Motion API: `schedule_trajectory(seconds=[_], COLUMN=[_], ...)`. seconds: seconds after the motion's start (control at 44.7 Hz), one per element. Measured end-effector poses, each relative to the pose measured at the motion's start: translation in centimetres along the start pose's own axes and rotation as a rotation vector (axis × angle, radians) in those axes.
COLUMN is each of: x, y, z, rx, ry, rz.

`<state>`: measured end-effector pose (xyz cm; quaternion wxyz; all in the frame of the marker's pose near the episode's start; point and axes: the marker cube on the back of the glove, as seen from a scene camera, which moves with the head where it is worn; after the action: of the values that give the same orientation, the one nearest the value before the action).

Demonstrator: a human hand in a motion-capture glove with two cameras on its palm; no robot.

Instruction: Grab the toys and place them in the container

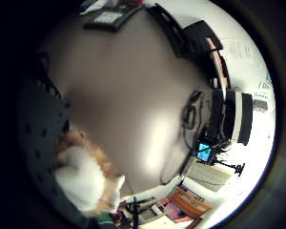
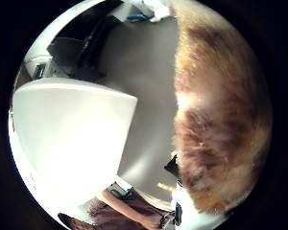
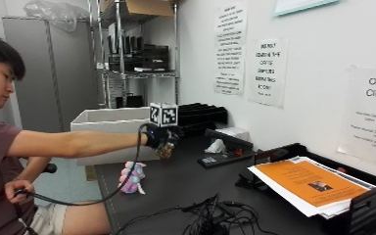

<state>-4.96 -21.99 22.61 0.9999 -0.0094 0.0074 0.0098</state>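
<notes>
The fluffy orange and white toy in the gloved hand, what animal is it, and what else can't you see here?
- Fluffy orange and white plush toy: animal unknown; outside view, the black-gloved right hand covers it; palm views show only fur.
- White rectangular container: inside hidden by its wall.
- Pink and purple plush toy: too small and blurred to identify, outside view.
- Wall papers: print too blurred.

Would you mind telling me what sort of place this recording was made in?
Probably an office storeroom or lab workroom: printed paper notices taped to the white wall, a metal wire shelving rack stacked with boxes and black trays, and a black desk paper tray on the dark table.
</notes>
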Motion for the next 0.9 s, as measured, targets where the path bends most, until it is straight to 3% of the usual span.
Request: schedule_trajectory(seconds=[0.201, 0.425, 0.649, 0.783, 0.895], x=[-1.8, -5.4, -13.7, -21.0, -25.0], y=[0.9, 1.5, 1.1, 0.3, 0.7], z=[-14.0, -23.4, -25.5, -24.6, -23.3], rx=[0.128, 0.227, 0.244, 0.240, 0.287], ry=[0.052, 0.095, 0.101, 0.085, -0.062], rz=[-0.013, -0.032, -0.134, -0.249, -0.392])
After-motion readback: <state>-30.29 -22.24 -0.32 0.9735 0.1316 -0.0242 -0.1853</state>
